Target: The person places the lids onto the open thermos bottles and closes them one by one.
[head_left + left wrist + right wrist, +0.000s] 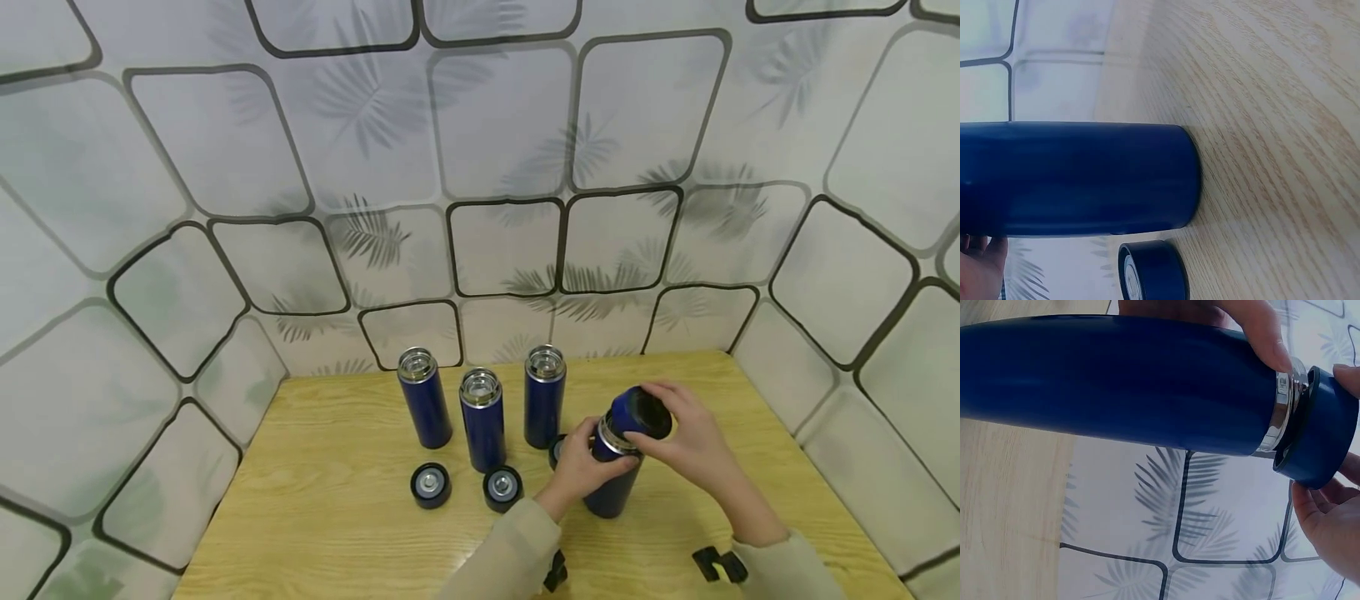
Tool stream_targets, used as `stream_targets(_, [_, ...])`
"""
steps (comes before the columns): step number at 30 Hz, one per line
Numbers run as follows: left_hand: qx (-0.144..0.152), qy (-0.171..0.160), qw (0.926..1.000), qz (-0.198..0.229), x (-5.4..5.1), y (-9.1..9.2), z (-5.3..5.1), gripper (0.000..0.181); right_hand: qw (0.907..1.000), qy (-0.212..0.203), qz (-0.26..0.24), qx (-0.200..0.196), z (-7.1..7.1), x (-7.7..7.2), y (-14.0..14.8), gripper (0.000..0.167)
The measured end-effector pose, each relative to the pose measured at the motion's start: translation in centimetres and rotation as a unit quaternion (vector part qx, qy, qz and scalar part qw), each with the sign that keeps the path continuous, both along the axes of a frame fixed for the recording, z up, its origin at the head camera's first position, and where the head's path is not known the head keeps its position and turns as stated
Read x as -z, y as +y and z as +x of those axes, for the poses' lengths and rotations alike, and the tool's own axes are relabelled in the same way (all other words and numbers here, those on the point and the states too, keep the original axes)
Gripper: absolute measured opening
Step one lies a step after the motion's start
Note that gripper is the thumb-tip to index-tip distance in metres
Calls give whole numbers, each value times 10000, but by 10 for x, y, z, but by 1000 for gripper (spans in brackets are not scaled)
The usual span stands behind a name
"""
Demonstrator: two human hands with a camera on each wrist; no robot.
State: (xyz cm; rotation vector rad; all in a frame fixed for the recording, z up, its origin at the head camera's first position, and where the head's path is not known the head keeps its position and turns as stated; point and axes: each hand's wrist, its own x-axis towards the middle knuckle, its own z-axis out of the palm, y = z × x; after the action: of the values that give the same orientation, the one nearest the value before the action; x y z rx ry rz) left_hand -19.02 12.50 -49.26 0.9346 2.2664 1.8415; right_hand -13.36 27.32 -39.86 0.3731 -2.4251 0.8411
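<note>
A dark blue vacuum flask stands on the table at the right, its steel neck showing in the right wrist view. My left hand grips it near the top. My right hand pinches a blue screw lid between thumb and fingers. That lid is tilted at the flask's mouth, with a strip of steel rim visible below it. In the left wrist view the flask's lower body reaches the wood, and a loose lid lies beside it.
Three more uncapped blue flasks, left, middle and right, stand on the wooden table. Two loose lids lie in front of them; a third lid is partly behind my left hand. Patterned cloth surrounds the table.
</note>
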Motion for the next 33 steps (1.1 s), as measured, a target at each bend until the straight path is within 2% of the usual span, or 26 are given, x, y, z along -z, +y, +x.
stream_targets(16, [-60, 203, 9998, 39, 2, 1, 1, 48, 9987, -395, 238, -231, -7, 4, -10, 64])
stream_targets(23, [-139, 418, 9990, -16, 4, 2, 0, 47, 9990, -325, 263, -185, -8, 10, -11, 65])
stream_targets(33, [-165, 422, 9989, 89, 4, 3, 1, 46, 9999, -155, 33, -45, -9, 14, -15, 65])
